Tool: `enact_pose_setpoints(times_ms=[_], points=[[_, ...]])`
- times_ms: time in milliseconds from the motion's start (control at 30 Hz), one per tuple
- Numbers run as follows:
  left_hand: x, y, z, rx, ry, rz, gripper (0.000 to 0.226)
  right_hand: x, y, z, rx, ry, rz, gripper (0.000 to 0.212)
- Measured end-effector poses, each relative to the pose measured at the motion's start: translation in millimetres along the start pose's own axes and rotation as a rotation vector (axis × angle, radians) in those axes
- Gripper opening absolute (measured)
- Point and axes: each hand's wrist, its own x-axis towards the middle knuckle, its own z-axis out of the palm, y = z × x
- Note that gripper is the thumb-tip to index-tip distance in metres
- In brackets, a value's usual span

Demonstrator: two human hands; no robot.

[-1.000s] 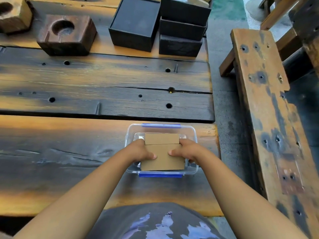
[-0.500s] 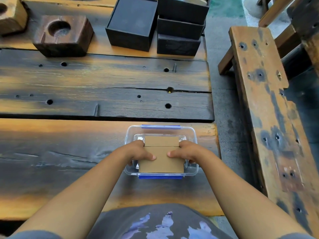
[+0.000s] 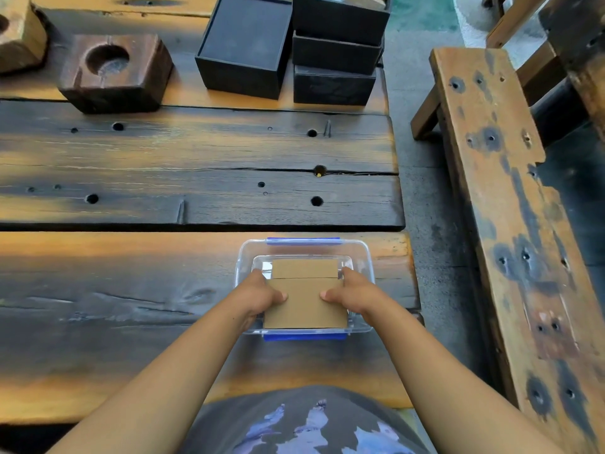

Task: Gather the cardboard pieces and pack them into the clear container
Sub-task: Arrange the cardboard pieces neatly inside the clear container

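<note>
A clear container (image 3: 248, 253) with blue clips stands on the near plank of the wooden table, toward its right end. Inside it lies a brown cardboard piece (image 3: 305, 268) at the far side. A larger cardboard piece (image 3: 304, 306) sits over the container's near half. My left hand (image 3: 260, 298) grips its left edge, thumb on top. At the right edge my right hand (image 3: 352, 294) holds the same piece, thumb on top as well. Both sets of fingers reach down inside the container walls.
Black boxes (image 3: 245, 47) and a stack of black boxes (image 3: 335, 50) stand at the table's far right. A dark wooden block with a round hollow (image 3: 114, 72) sits far left. A worn wooden bench (image 3: 510, 204) runs along the right, across a concrete gap.
The hands and the large cardboard piece have hardly moved; the piece has settled slightly lower and nearer in the container.
</note>
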Motion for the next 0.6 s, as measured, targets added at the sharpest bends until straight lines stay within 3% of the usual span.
enact_pose_setpoints(times_ms=[133, 300, 500, 600], points=[[3.4, -10.7, 9.6, -0.099, 0.03, 0.012, 0.078, 0.0, 8.0, 6.7, 0.069, 0.046, 0.046, 0.052], [1.1, -10.2, 13.2, -0.073, -0.021, -0.013, 0.08, 3.2, 12.5, 13.6, 0.169, 0.044, 0.096, 0.049], [3.1, -11.8, 5.9, -0.019, -0.026, 0.009, 0.086, 1.3, 10.4, 12.0, 0.128, -0.001, 0.048, 0.076], [2.8, -9.3, 2.9, -0.047, -0.038, 0.029, 0.098, -1.2, 10.8, 7.2, 0.13, 0.009, -0.004, 0.074]])
